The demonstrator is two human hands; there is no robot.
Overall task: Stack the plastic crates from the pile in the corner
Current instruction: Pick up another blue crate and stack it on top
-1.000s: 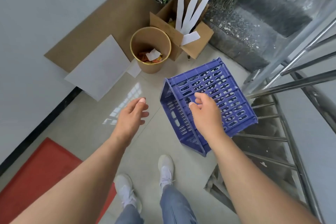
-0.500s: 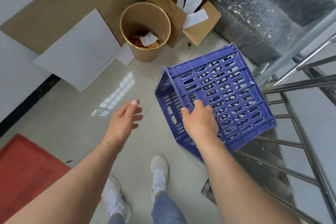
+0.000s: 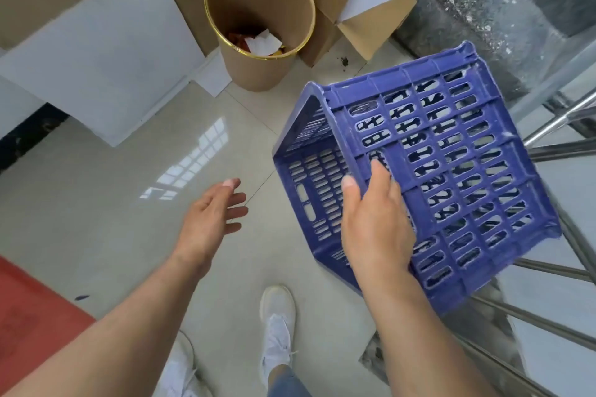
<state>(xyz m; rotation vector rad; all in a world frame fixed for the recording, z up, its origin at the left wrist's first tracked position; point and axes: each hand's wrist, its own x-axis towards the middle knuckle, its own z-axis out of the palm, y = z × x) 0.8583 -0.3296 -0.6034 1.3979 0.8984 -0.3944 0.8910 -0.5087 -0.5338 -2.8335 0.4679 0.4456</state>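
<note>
A blue slotted plastic crate (image 3: 451, 171) hangs tilted in the air at the right, its open side facing left and its slotted base facing up at me. My right hand (image 3: 374, 222) grips the crate's near edge, thumb inside, fingers over the base. My left hand (image 3: 209, 219) hovers open to the left of the crate, palm turned toward it, a short gap away, holding nothing. No other crates or pile show in view.
A brown round bin with a gold rim (image 3: 261, 26) holds scraps. Behind it stands an open cardboard box (image 3: 351, 10). White boards (image 3: 96, 58) lean at the left wall. A red mat (image 3: 29, 316) lies lower left. Metal stair railing (image 3: 554, 267) and steps are right. My white shoes (image 3: 277, 319) stand on the tile floor.
My right hand closed on the crate's edge and lifted it up off the floor toward me, tilting it. My left hand stayed open beside it.
</note>
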